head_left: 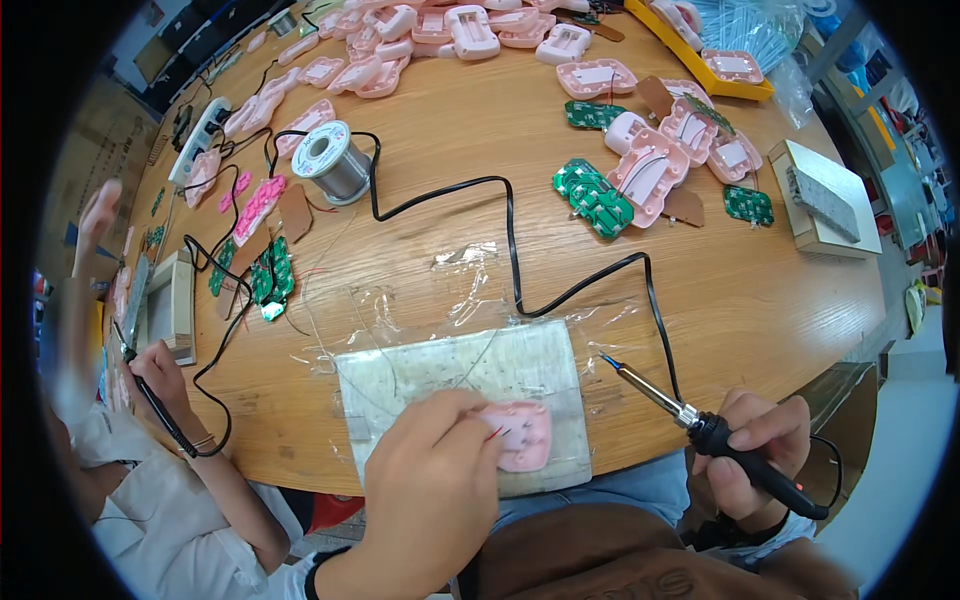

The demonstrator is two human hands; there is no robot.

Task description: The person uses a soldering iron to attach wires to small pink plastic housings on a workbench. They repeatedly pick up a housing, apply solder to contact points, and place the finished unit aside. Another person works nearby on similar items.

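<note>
One pink shell (520,437), one soldering iron (700,425)

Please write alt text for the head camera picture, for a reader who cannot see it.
Over a round wooden table, the person's left hand holds a pink plastic shell on a grey work pad, while the right hand holds a soldering iron. A solder spool, green circuit boards and more pink shells lie farther back.
</note>
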